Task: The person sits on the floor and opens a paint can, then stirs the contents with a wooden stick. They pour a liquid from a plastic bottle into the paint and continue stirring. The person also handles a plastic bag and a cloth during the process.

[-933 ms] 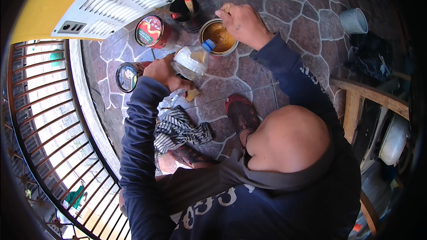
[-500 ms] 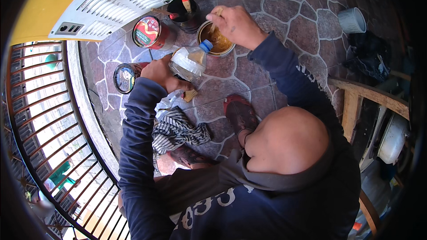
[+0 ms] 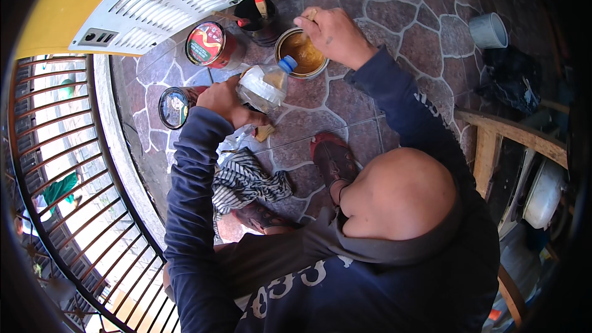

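My left hand point(image 3: 222, 98) grips a clear plastic bottle point(image 3: 262, 89) with a blue cap and white wrap, tipped toward an open can of amber-brown liquid point(image 3: 305, 55). My right hand point(image 3: 333, 37) pinches a light wooden stick point(image 3: 311, 15) over that can; its lower end is hard to make out. Left of it stand a red-lidded can point(image 3: 203, 43) and a dark-lidded can point(image 3: 172, 111). A black container point(image 3: 256, 28) behind holds brushes point(image 3: 261, 4). A brush point(image 3: 263, 133) and a striped cloth point(image 3: 250, 179) lie below my left hand.
A yellow and white vented panel point(image 3: 154, 6) spans the top. A metal railing point(image 3: 98, 126) curves along the left, with a person in green point(image 3: 61, 188) beyond it. At right are a grey bucket point(image 3: 488, 29), black plastic point(image 3: 512, 80) and a wooden frame point(image 3: 518, 135).
My right hand shifted left with the stick over the can, then slightly back right. My left hand and bottle barely moved. The person beyond the railing has moved upward in view.
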{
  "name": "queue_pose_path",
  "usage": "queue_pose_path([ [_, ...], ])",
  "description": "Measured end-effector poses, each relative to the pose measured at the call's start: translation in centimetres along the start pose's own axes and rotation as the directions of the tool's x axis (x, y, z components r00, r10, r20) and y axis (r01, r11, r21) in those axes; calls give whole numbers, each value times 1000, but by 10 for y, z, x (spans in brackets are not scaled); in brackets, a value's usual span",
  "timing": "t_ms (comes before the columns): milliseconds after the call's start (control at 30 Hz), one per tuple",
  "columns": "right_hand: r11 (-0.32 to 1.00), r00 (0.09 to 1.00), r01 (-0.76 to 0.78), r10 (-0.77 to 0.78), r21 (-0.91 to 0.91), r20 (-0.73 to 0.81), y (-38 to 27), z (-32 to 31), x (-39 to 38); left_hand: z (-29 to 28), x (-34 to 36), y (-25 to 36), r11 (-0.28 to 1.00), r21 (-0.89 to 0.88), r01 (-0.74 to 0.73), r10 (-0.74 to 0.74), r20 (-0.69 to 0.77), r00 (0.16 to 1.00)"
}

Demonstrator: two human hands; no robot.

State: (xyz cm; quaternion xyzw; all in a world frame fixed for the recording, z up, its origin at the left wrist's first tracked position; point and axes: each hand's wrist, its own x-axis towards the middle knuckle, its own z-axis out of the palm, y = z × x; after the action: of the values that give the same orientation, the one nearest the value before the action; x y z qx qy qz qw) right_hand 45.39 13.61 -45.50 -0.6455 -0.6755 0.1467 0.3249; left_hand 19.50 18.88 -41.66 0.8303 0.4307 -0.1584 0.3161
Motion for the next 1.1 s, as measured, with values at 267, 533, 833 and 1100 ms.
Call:
queue_pose_path([
  [267, 996, 996, 88, -88, -35, 5, -4, -3, -1, 15, 3, -16, 997, 70, -28, 32, -60, 998],
  [533, 999, 997, 20, -24, 46, 69, -8, -6, 0, 35, -7, -37, 985, -123, -125, 98, -205, 974],
  [833, 967, 979, 118, -151, 227, 136, -12, -1, 5, 10, -50, -66, 545, -678, -493, 195, -470, 861],
  [1100, 977, 988, 51, -80, 207, 135, -22, -1, 5, -55, -85, -97, 277, -692, -666, 131, -660, 740],
])
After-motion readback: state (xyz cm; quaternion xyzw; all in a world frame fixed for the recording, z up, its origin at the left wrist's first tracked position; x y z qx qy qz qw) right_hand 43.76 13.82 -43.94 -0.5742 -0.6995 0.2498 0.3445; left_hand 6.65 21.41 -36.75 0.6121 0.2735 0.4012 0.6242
